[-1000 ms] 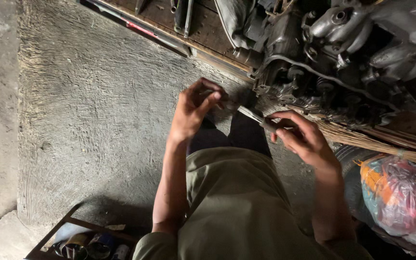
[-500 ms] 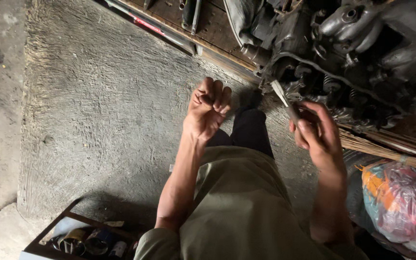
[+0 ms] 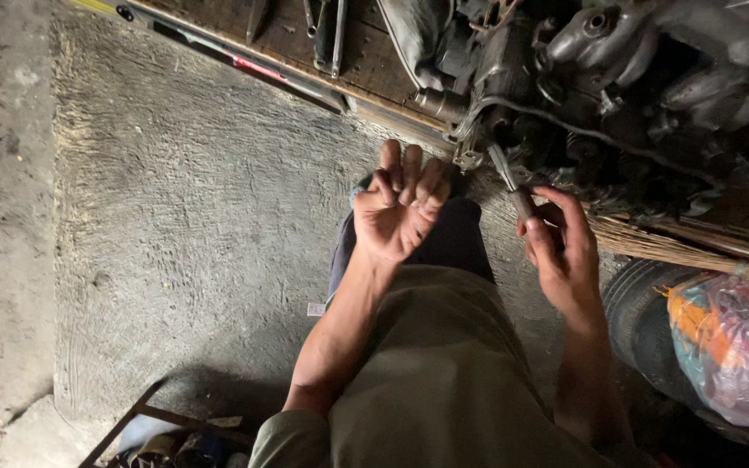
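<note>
Right hand (image 3: pixel 565 251) lifted toward the engine (image 3: pixel 617 95), fingers gripping a slim metal tool (image 3: pixel 513 186); left hand (image 3: pixel 400 208) withdrawn, palm up, fingers curled, empty.

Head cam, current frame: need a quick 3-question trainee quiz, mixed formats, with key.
1. True or false: the left hand grips the slim metal tool.
2. Multiple choice: where does the tip of the tool point? A) at the concrete floor B) at the engine block C) at the plastic bag
3. Fill in: the left hand is palm up with its fingers ____.

Key:
1. False. The right hand holds the tool; the left hand holds nothing that can be seen.
2. B
3. curled
</note>
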